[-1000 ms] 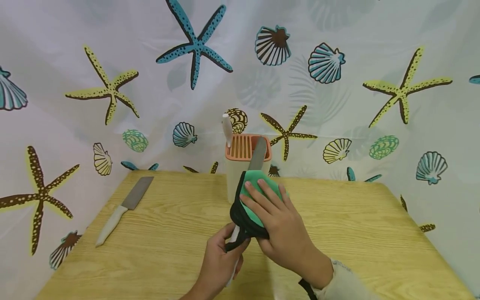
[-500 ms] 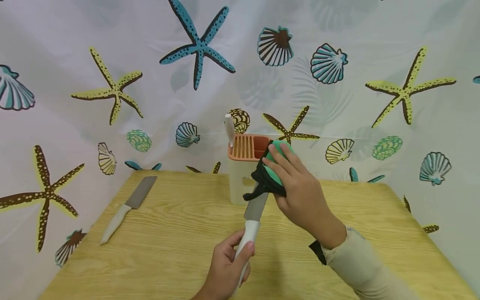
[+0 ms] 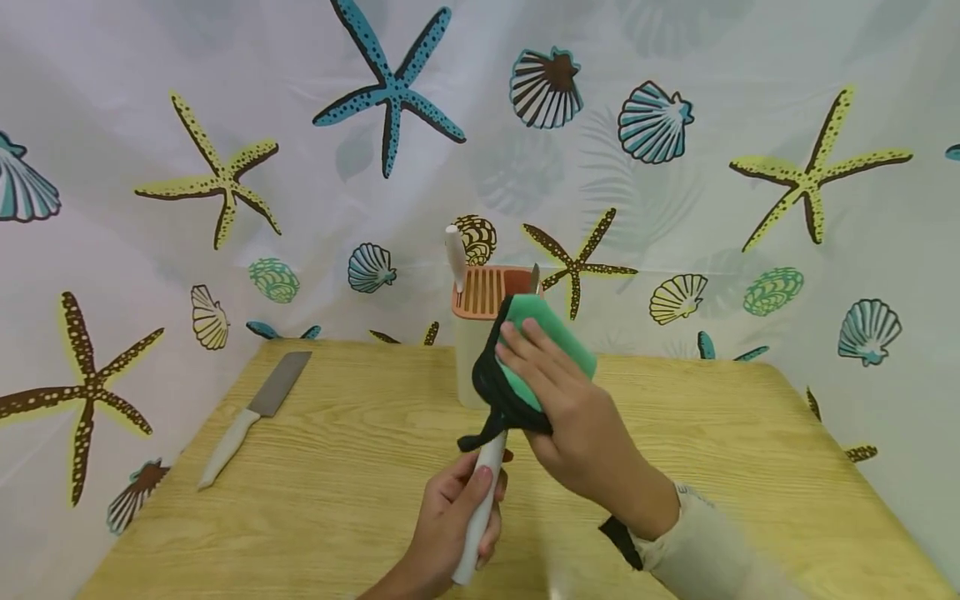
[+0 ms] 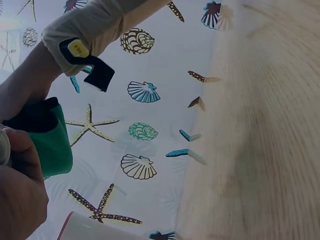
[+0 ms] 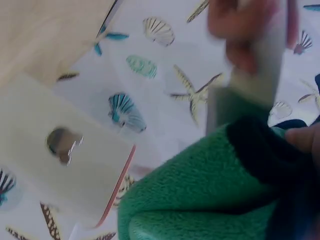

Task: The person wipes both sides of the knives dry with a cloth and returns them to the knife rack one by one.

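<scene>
My left hand (image 3: 453,512) grips the white handle of a kitchen knife (image 3: 471,542), which slants up and away over the table. A green cloth (image 3: 564,337) with black edging lies folded round the blade, hiding most of it; only the blade tip (image 3: 536,277) shows past the cloth. My right hand (image 3: 581,421) holds the cloth against the blade, fingers laid over its upper face. In the right wrist view, the folded cloth (image 5: 175,197) wraps the blade just beyond the handle.
Behind the hands stands a cream knife block (image 3: 468,367) with an orange slotted top and one white-handled knife (image 3: 456,258) in it. A cleaver-shaped knife (image 3: 276,385) lies at the left of the wooden table (image 3: 360,417). A patterned curtain hangs behind.
The right hand and cloth slid up the blade towards the tip, baring the blade near the handle, then came back down close to the handle. The left hand keeps its grip.
</scene>
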Tool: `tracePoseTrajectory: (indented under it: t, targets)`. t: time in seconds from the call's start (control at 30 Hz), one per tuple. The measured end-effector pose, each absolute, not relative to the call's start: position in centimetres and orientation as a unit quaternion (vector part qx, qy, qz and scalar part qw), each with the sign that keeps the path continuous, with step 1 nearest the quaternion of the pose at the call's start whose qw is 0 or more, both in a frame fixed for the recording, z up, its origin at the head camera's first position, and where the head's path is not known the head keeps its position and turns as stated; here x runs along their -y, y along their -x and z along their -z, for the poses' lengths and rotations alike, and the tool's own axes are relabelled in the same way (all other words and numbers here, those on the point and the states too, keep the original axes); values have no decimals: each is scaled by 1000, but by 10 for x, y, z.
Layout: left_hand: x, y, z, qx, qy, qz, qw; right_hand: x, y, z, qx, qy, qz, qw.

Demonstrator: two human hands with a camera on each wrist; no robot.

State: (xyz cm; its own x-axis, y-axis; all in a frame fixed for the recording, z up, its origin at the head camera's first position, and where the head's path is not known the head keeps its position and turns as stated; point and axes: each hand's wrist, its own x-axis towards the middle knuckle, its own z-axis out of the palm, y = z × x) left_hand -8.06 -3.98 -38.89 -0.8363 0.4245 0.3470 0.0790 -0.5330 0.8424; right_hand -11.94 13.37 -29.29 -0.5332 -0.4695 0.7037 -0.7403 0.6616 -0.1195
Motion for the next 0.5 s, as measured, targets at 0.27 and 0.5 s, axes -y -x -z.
tracePoseTrajectory:
  t: [0.27,0.5]
  targets:
    - [46,85,390,-465,-292,-823,149,-118,86,306,872,-369,-148,285]
    - [43,84,388,-603,-267,-749,66,-114,82,316,870,-355,-94,329]
